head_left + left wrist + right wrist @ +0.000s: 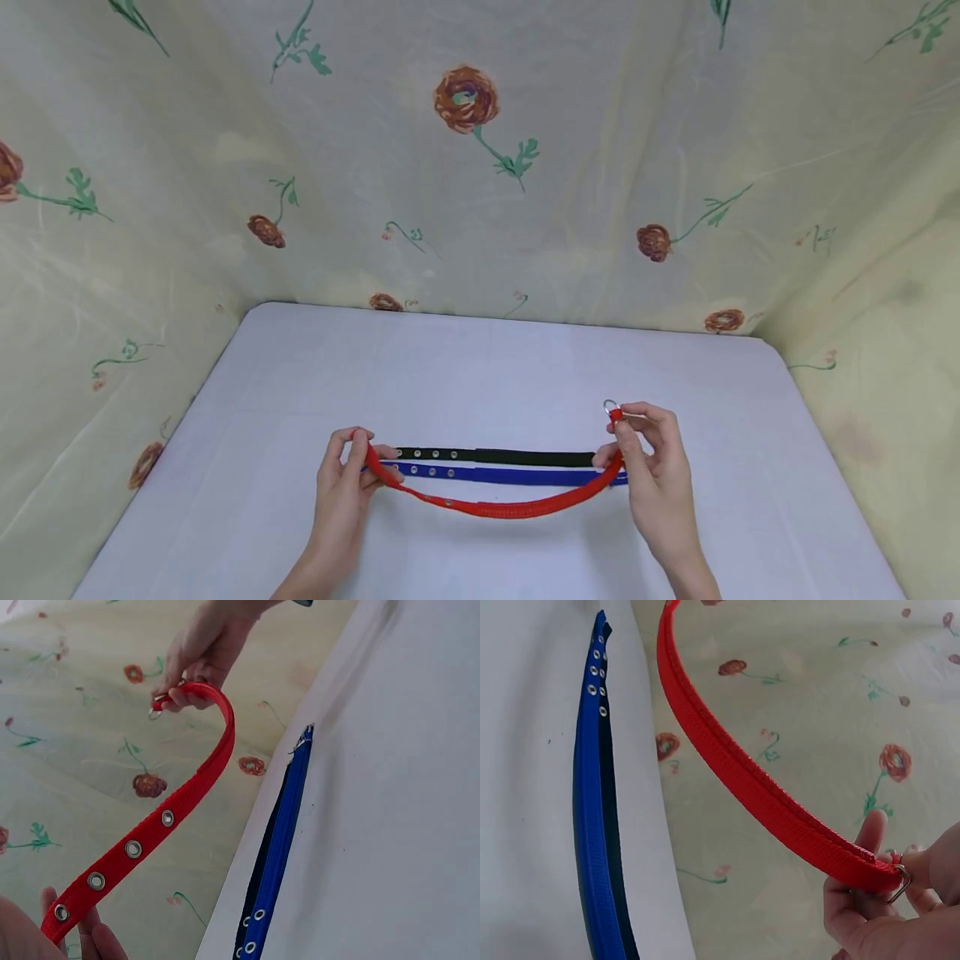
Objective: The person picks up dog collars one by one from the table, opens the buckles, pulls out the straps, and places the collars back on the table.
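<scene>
A red collar [517, 509] with metal eyelets sags in a curve between both hands, lifted off the table. My left hand [343, 475] pinches its eyelet end between thumb and fingers. At the other end, my right hand [654, 471] grips the collar by its buckle [902, 883], and a metal ring [611, 407] sticks up above the fingers. Behind the red strap, a blue collar [525, 477] and a black collar [536, 457] lie stretched side by side on the table, eyelets to the left. The hands cover some of their ends in the head view.
The collars lie on a white table [480, 375] with rounded far corners. Cream cloth [570, 192] printed with flowers hangs round the back and both sides.
</scene>
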Demonstrator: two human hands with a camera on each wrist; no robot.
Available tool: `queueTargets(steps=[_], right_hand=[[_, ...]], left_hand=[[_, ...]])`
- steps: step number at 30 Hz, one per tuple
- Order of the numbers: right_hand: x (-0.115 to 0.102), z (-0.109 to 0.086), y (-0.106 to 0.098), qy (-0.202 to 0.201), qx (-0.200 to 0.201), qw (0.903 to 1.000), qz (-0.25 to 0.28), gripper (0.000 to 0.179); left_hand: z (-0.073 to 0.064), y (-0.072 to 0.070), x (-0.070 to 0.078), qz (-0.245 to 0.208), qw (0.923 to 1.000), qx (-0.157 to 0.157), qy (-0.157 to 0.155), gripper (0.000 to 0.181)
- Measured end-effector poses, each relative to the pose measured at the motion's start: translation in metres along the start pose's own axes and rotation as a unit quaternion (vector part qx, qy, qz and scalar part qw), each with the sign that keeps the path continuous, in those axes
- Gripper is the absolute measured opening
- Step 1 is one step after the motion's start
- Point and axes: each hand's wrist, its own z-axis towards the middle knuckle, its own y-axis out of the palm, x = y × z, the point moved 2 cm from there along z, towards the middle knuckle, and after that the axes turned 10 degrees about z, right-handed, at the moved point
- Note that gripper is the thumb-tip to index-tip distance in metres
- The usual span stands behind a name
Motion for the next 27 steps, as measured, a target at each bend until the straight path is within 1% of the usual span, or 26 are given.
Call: queueTargets(steps=[3,5,7,11,14,16,19,20,23,25,26,27], right_hand=[[0.003,0.004,-0.008,0.012,0.019,0.9997,0.007,0.031],[0.006,0.006,-0.013,0.024,0.032,0.9990,0.019,0.032],[0.009,0.009,-0.018,0.036,0.047,0.9978,0.029,0.033],[0.015,0.015,-0.024,0.053,0.091,0.9929,0.056,0.031],[0.021,0.019,-0.029,0.070,0.117,0.9894,0.049,0.029],[0.026,0.021,-0.031,0.089,0.127,0.9875,0.029,0.032],[0.034,0.023,-0.036,0.111,0.128,0.9852,-0.022,0.040],[0.037,0.024,-0.039,0.115,0.129,0.9838,-0.047,0.041],[0.045,0.027,-0.045,0.116,0.135,0.9757,-0.127,0.041],[0.050,0.029,-0.049,0.117,0.138,0.9658,-0.186,0.041],[0.053,0.030,-0.051,0.117,0.138,0.9611,-0.209,0.041],[0.056,0.031,-0.053,0.118,0.135,0.9575,-0.226,0.042]], left_hand=[[0.006,-0.006,0.000,0.024,0.9995,0.018,0.011,0.031],[0.011,-0.011,0.000,0.050,0.9983,0.027,0.015,0.033],[0.015,-0.015,0.000,0.076,0.9965,0.030,0.020,0.035],[0.025,-0.021,-0.001,0.107,0.9937,0.009,0.031,0.035],[0.032,-0.025,-0.002,0.128,0.9910,-0.010,0.037,0.032],[0.037,-0.027,-0.003,0.151,0.9880,-0.012,0.030,0.032],[0.042,-0.030,-0.005,0.180,0.9836,-0.010,0.012,0.033],[0.044,-0.031,-0.006,0.192,0.9814,-0.009,0.007,0.034],[0.049,-0.035,-0.008,0.234,0.9722,-0.002,0.000,0.035],[0.052,-0.038,-0.008,0.273,0.9620,0.003,0.001,0.036],[0.054,-0.039,-0.008,0.292,0.9565,0.007,0.002,0.035],[0.057,-0.040,-0.008,0.303,0.9529,0.009,0.007,0.035]])
